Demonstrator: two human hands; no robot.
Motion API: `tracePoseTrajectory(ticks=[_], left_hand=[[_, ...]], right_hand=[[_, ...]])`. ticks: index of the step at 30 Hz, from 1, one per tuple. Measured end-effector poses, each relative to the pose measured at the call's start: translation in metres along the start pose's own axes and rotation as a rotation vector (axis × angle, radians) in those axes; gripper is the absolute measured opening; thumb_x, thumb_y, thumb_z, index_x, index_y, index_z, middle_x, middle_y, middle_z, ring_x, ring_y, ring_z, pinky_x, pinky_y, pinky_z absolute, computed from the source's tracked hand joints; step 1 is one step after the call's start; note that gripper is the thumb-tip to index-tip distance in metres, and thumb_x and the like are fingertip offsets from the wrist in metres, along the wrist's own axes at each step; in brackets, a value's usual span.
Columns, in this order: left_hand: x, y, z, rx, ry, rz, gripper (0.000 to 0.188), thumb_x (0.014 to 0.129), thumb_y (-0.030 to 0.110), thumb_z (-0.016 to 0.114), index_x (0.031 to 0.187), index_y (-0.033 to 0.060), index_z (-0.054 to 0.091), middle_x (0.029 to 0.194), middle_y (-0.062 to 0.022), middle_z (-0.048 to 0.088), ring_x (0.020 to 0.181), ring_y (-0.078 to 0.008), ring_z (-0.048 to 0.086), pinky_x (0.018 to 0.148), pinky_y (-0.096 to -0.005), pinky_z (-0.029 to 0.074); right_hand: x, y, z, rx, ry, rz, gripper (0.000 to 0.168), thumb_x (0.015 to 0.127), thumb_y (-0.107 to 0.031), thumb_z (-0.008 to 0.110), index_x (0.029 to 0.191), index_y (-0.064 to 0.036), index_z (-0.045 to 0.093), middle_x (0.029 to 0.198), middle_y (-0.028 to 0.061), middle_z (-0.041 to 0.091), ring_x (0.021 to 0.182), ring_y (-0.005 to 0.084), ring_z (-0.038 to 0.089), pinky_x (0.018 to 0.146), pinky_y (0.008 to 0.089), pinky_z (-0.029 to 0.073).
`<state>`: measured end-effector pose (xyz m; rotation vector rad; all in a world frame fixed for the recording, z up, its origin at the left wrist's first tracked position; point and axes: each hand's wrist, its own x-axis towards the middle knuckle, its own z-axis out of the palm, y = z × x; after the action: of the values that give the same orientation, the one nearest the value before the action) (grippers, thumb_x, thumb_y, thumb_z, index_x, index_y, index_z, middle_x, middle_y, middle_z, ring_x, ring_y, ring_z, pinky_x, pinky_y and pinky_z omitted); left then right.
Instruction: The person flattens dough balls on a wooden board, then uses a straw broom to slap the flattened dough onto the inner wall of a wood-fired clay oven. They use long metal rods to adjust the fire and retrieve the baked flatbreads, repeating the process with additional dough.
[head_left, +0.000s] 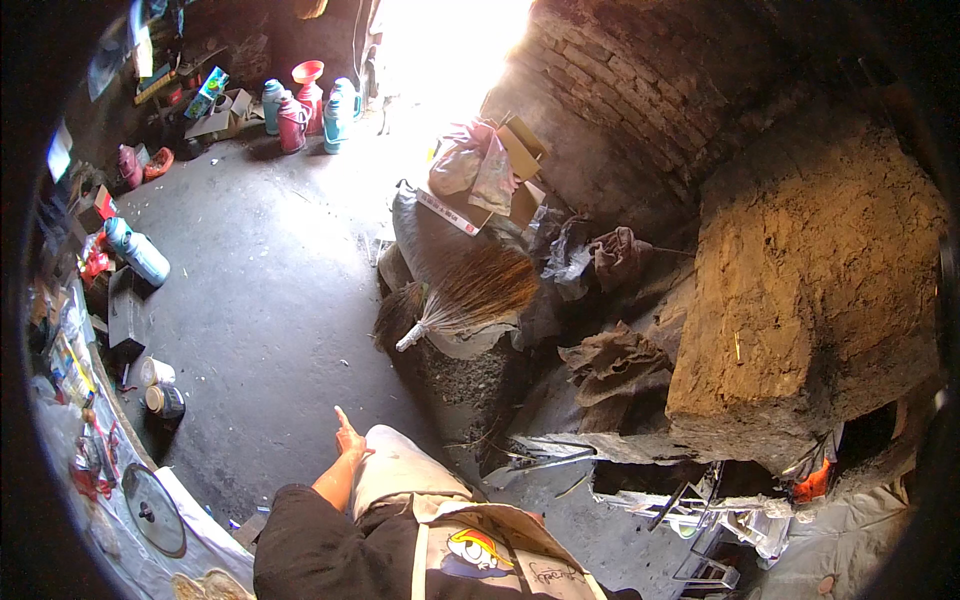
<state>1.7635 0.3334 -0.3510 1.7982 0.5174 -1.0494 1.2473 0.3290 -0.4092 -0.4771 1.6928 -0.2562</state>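
Observation:
My left hand (350, 439) is beside the pale-trousered knee (394, 454), holding nothing, with the index finger stretched out and the thumb apart. My right hand is out of view. A beige apron (480, 551) with a cartoon print covers my front. Ahead, a straw broom (476, 292) with a wrapped handle lies across a pile of sacks. On that pile is a cardboard box (521, 150) beside a pinkish plastic bag (476, 169). Two lidded tubs (161, 386) stand on the concrete floor (277, 322) to the left.
Several thermos flasks (292, 124) stand near the bright doorway (450, 52); another flask (139, 251) is at the left. A mud-covered block (787, 300) rises at right, with a metal frame (705, 555) below. A glass pot lid (154, 510) rests on the cluttered left surface.

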Motion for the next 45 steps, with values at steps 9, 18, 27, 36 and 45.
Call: tracePoseTrajectory(ticks=[9, 18, 27, 36, 45], left_hand=[[0.029, -0.027, -0.007, 0.817, 0.071, 0.37, 0.092, 0.076, 0.006, 0.053, 0.143, 0.0238, -0.007, 0.142, -0.0322, 0.013, 0.117, -0.0453, 0.043, 0.096, -0.0443, 0.04], [0.011, -0.02, -0.005, 0.933, 0.099, 0.276, 0.098, 0.071, 0.021, 0.061, 0.144, 0.0239, -0.003, 0.146, -0.0256, 0.004, 0.132, -0.0432, 0.019, 0.104, -0.0531, 0.025], [-0.001, -0.018, -0.006, 0.992, 0.089, 0.219, 0.098, 0.073, 0.031, 0.065, 0.144, 0.0215, -0.002, 0.147, -0.0227, -0.006, 0.137, -0.0389, -0.004, 0.107, -0.0561, 0.008], [-0.009, -0.021, -0.007, 0.997, 0.077, 0.165, 0.099, 0.071, 0.037, 0.064, 0.144, 0.0136, 0.001, 0.148, -0.0203, -0.01, 0.137, -0.0355, -0.01, 0.108, -0.0539, 0.001], [-0.007, -0.026, -0.01, 0.987, 0.065, 0.127, 0.099, 0.072, 0.04, 0.062, 0.143, 0.0086, 0.001, 0.148, -0.0197, -0.012, 0.137, -0.0345, -0.012, 0.108, -0.0541, -0.001]], right_hand=[[-0.02, -0.015, 0.006, -0.075, 0.011, -0.007, 0.019, 0.075, -0.012, 0.059, 0.081, 0.005, 0.064, 0.071, 0.0172, 0.064, 0.052, 0.0215, 0.059, 0.046, 0.0286, 0.046], [-0.076, -0.049, 0.019, -0.087, -0.136, -0.254, 0.016, 0.072, -0.009, 0.06, 0.078, 0.005, 0.063, 0.066, 0.0167, 0.062, 0.048, 0.0198, 0.056, 0.042, 0.0286, 0.044], [-0.063, -0.044, 0.026, -0.103, 0.066, -0.041, 0.015, 0.073, -0.01, 0.06, 0.078, 0.003, 0.065, 0.069, 0.0163, 0.064, 0.049, 0.0206, 0.058, 0.042, 0.0275, 0.042], [0.054, 0.041, -0.026, -0.91, -0.059, -0.287, 0.018, 0.073, -0.018, 0.06, 0.081, -0.004, 0.069, 0.072, 0.0078, 0.067, 0.057, 0.0146, 0.06, 0.051, 0.0283, 0.045], [0.035, 0.026, -0.029, -1.152, -0.088, -0.548, 0.025, 0.069, -0.031, 0.061, 0.085, -0.013, 0.069, 0.074, 0.0096, 0.065, 0.063, 0.0154, 0.061, 0.059, 0.0299, 0.046]])
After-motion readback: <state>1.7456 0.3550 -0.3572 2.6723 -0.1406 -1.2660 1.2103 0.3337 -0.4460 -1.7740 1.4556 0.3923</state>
